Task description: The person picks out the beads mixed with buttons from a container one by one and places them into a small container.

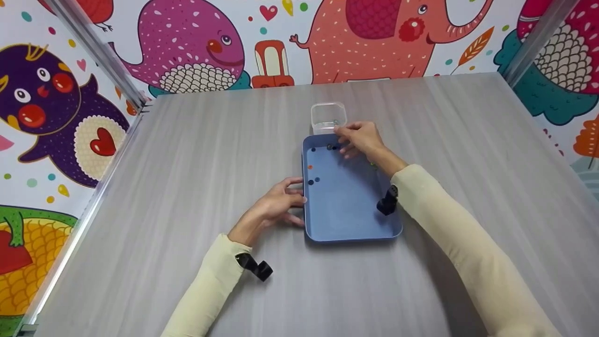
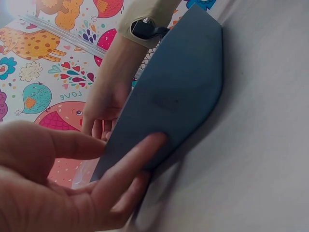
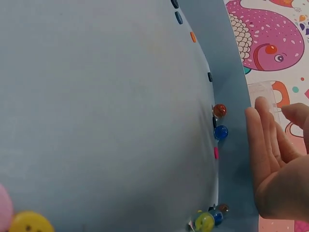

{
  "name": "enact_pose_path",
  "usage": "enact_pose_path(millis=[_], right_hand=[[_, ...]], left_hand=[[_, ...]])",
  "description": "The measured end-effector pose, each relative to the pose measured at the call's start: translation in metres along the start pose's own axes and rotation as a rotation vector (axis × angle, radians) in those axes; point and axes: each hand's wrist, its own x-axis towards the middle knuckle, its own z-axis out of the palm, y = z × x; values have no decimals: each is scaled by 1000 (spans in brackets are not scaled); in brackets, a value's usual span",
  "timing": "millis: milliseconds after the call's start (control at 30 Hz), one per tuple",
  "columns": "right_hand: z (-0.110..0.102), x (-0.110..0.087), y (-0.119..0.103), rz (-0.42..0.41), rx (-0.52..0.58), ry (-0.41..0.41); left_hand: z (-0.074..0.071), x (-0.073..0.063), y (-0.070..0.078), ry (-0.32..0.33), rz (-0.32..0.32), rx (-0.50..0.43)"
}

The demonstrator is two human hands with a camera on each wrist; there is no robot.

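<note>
A blue rectangular tray [image 1: 346, 210] lies on the table with small buttons and glass marbles in it. Beyond its far end stands a clear plastic box [image 1: 328, 112] with small glints low inside. My right hand [image 1: 362, 138] is over the tray's far end, thumb and forefinger at the box's near rim; in the right wrist view its fingers are extended, with a gap to the thumb. My left hand [image 1: 281, 202] rests its fingertips against the tray's left wall, the thumb near the rim in the left wrist view.
In the right wrist view an orange marble [image 3: 219, 110] and a blue marble [image 3: 221, 132] sit along the tray's far wall, with a yellow marble [image 3: 204, 222] in the corner. A yellow button [image 3: 31, 223] shows below. Patterned panels [image 1: 196, 42] border the table.
</note>
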Motion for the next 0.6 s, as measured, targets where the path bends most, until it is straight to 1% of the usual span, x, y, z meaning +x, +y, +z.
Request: enact_pose_path(millis=[200, 400, 600], right_hand=[[3, -1, 1, 30, -3, -33], [8, -3, 1, 77, -8, -45], [14, -3, 3, 123, 14, -49]], left_hand=[[0, 0, 0, -1, 5, 3], [0, 0, 0, 4, 0, 0], [0, 0, 0, 0, 0, 0]])
